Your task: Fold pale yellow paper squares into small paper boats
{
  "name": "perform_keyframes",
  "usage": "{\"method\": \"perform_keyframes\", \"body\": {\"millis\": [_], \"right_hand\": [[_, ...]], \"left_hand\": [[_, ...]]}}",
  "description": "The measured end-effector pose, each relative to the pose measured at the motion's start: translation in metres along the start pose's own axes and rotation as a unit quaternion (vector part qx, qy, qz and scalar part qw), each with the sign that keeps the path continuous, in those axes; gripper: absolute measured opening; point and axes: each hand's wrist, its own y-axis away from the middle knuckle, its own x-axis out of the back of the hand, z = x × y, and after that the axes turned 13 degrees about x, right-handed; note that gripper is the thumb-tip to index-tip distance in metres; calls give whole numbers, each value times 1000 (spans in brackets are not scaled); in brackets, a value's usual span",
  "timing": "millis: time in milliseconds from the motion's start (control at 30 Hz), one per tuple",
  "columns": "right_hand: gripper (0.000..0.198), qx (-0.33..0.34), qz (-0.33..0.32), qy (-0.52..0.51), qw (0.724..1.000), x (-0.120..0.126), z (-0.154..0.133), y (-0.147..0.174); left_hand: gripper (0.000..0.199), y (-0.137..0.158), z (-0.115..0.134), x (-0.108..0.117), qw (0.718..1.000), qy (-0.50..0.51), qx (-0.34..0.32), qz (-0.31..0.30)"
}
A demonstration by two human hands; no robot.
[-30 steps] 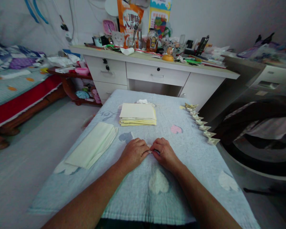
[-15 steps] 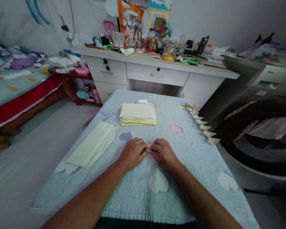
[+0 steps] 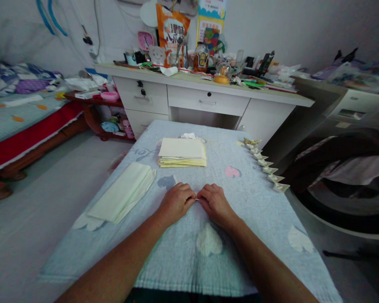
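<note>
My left hand and my right hand meet over the middle of the cloth-covered table, fingertips nearly touching. Both are closed in a pinch on a small piece of folded paper. Only a pale sliver of it shows; the fingers hide the rest. Beyond my hands lies a stack of cream and yellow paper. Left of my left hand is a pile of long pale-green paper sheets. A slanting row of several small folded paper boats stands along the table's right side, with a patterned one at its far end.
The blue tablecloth has printed hearts. A white desk crowded with jars, a bag and odds and ends stands behind the table. To the right is a front-loading washing machine, to the left a bed.
The fingertips of both hands have come closer together around the folded paper, and less of it shows. The arms stay almost in place, and the view has shifted slightly.
</note>
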Motion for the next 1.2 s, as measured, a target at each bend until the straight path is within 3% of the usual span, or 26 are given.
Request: {"method": "perform_keyframes", "body": {"millis": [333, 667, 1033, 1200], "right_hand": [[10, -19, 5, 11, 1000, -5, 1, -2], [8, -31, 22, -49, 998, 3, 10, -1], [12, -96, -24, 18, 995, 2, 1, -8], [16, -97, -32, 41, 994, 0, -1, -9]], "left_hand": [[13, -1, 2, 2, 999, 29, 26, -1], [15, -6, 3, 4, 999, 30, 31, -14], [18, -7, 2, -1, 999, -1, 52, 0], [19, -8, 4, -3, 998, -14, 56, 6]]}}
